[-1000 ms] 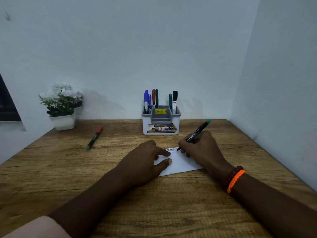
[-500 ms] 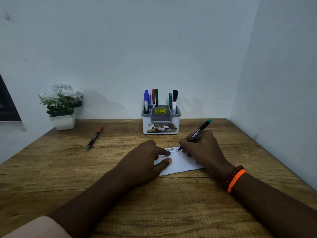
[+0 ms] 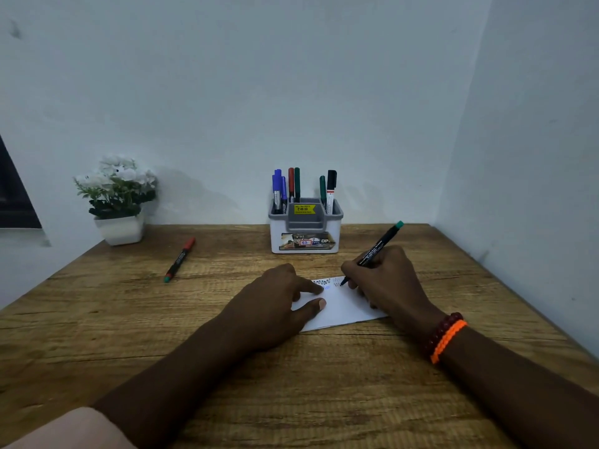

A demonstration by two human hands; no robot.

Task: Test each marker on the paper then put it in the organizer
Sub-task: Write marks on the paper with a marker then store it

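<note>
on the left of the desk (image 3: 129, 319) one red-capped marker (image 3: 179, 260) is lying untested. our left hand (image 3: 275, 306) is pressing flat, fingers spread, on the paper (image 3: 343, 311). seven markers are standing in the organizer (image 3: 305, 233). our right hand (image 3: 387, 280) is gripping the green-capped marker (image 3: 379, 246), tip scribbling on the paper.

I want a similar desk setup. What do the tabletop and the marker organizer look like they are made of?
The tabletop looks like wood or a wood-look laminate, matte brown with visible grain lines; which one I cannot tell. The organizer looks like moulded plastic, smooth white walls with a grey rim, with printed stickers on the front.
</note>
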